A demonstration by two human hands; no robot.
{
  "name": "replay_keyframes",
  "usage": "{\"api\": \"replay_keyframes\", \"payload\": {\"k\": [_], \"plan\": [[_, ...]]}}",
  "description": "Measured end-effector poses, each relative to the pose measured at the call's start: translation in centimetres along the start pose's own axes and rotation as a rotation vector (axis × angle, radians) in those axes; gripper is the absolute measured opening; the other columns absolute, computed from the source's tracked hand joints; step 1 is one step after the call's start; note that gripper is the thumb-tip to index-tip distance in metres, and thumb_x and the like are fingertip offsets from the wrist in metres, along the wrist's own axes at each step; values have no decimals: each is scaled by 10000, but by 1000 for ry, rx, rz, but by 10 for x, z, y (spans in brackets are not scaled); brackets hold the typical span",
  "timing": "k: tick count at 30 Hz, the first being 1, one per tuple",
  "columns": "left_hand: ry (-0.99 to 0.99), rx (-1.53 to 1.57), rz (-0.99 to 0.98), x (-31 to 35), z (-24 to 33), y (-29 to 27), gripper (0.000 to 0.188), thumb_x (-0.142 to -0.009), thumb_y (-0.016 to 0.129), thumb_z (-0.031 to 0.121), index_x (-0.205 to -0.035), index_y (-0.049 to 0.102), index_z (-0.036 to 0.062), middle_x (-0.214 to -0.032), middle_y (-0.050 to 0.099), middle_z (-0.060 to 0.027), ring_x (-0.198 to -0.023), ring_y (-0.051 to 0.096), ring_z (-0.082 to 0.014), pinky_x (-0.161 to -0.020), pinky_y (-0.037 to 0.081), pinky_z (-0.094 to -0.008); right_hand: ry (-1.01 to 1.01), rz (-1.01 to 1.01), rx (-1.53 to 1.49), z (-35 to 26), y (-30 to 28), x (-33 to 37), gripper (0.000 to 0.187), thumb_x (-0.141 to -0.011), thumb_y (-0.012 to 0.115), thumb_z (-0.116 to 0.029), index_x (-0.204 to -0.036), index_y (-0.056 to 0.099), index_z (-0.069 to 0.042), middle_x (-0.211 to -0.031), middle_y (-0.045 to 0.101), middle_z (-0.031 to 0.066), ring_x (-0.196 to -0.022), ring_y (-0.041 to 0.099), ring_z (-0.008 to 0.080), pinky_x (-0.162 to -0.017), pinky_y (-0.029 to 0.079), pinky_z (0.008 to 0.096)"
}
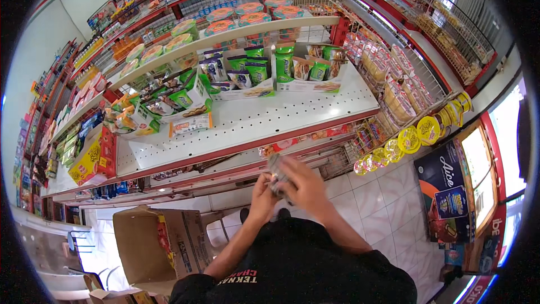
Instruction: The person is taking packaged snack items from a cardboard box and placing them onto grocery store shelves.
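In front of my body, below the front edge of the white perforated shelf (247, 117), my two hands are close together. A small grey thing (275, 164), smeared by motion and perhaps crumpled, is between them; its kind I cannot make out. My left hand (261, 198) pinches its lower part with bent fingers. Over its upper right side lies my right hand (306, 188), blurred, its fingers curled round it. On the shelf beyond stand open display boxes (256, 87) of green and purple snack packets. A single orange and white packet (191, 125) lies near them.
An open cardboard box (143, 247) stands at lower left, with red packets inside. A red and yellow carton (94, 160) sits at the shelf's left end. Yellow round tubs (409, 139) hang along the right end, beside a wire rack of bread (394, 90). A dark freezer (450, 191) stands right.
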State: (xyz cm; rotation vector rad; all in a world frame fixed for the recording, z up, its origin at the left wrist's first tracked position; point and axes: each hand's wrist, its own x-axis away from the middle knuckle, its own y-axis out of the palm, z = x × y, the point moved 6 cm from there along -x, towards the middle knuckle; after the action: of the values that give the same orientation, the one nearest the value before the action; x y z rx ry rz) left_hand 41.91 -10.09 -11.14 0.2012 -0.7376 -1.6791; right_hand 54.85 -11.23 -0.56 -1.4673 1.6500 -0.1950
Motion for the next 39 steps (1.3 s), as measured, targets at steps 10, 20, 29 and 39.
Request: {"api": "replay_keyframes", "payload": {"k": [10,20,29,39], "plan": [[31,57,-17,7,28,-27,74,-1043,511,149,-1006,484,91,-1058,611,-40,-929,663,-166,-800,593,-359,23,-187,52,24,19,13,447,-945,608,-290,-1317,557,-47,-1142,655,152,-1026,629,351,-860,501,460],[83,-55,139,12,38,-41,76,-1037,527,148,-1060,562,84,-977,594,3,-844,586,-81,-702,518,-266,-72,-108,-64,-6,54,-6,418,-932,625,-315,-1238,587,-33,-1027,664,174,-921,648,357,-816,517,456],[257,-154,351,16,72,-81,120,-984,632,157,-1027,595,51,-929,634,9,-857,587,-58,-773,479,-224,330,-625,-445,14,101,8,560,-930,653,-439,-1208,584,42,-1006,681,233,-924,678,379,-766,526,424],[378,-86,375,33,94,-124,352,-981,602,70,-1300,454,60,-1051,637,-57,-908,618,-107,-779,517,-260,311,-631,-538,-32,125,-15,463,-871,744,-318,-1151,614,28,-933,690,183,-872,687,247,-766,518,357]]}}
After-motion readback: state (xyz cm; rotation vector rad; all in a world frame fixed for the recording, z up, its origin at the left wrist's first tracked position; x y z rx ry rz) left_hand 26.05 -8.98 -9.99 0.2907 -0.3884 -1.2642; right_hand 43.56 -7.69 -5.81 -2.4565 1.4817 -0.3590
